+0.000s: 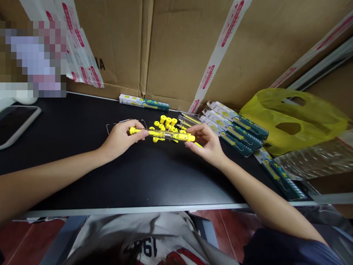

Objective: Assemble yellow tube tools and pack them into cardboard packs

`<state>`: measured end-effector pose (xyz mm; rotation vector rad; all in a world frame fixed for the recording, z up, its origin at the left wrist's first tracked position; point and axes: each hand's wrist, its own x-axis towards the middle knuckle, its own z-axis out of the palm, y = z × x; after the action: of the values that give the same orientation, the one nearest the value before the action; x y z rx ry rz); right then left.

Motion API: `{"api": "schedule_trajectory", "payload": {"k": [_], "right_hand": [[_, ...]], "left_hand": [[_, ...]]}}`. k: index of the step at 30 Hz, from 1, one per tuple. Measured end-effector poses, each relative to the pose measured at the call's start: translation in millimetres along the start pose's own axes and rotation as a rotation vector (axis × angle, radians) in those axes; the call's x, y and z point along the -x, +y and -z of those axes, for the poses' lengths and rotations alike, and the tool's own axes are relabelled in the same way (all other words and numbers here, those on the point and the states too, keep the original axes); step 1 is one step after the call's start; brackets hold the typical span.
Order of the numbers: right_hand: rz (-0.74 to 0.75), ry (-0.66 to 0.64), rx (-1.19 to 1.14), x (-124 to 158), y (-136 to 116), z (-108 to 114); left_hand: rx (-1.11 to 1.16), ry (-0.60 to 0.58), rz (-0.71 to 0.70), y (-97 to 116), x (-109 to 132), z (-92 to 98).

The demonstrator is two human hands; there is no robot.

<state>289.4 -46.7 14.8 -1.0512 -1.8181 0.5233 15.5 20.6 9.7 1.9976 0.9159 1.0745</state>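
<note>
A slim clear tube with yellow ends and a spring inside, like a tubular spring scale [168, 135], is held level above the table. My left hand [122, 136] pinches its left end between thumb and fingers. Around the yellow right end curl the thumb and index finger of my right hand [207, 142]; its other fingers are partly hidden. Just behind the tube lies a pile of small yellow plastic caps [163, 119], partly covered by it. Thin bent metal hooks [108, 129] show behind my left hand. More clear tubes [189, 118] lie beyond my right hand.
Several printed boxes [231, 123] are stacked at right; one box [143, 102] lies at the back against large cardboard [176, 48]. A yellow plastic bag [292, 114] and clear plastic wrap [317, 160] sit far right. A phone [18, 123] rests at left on the black table [132, 184].
</note>
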Motion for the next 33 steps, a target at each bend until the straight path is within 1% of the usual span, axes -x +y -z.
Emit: {"api": "schedule_trajectory", "payload": {"k": [5,11,16,26,29,33], "right_hand": [[-0.002,0.021,-0.009,0.0,1.7,0.8],[0.012,0.032,-0.045,3.4,4.0,-3.0],[0.024,0.047,-0.059,3.9,3.4,-4.6],[0.023,0.055,-0.022,4.0,1.6,-5.1],[0.029,0.057,-0.019,4.4,1.7,-5.6],[0.037,0.053,-0.02,4.5,1.4,-6.0]], "left_hand": [[-0.01,-0.003,-0.003,-2.3,-0.5,-0.5],[-0.064,0.049,0.009,-6.2,1.8,-1.7],[-0.026,0.04,0.016,-3.9,2.7,-2.0],[0.14,0.075,0.071,0.3,2.6,-3.4],[0.144,0.072,0.069,1.9,2.0,-4.6],[0.095,0.062,0.055,2.3,1.8,-5.1]]}}
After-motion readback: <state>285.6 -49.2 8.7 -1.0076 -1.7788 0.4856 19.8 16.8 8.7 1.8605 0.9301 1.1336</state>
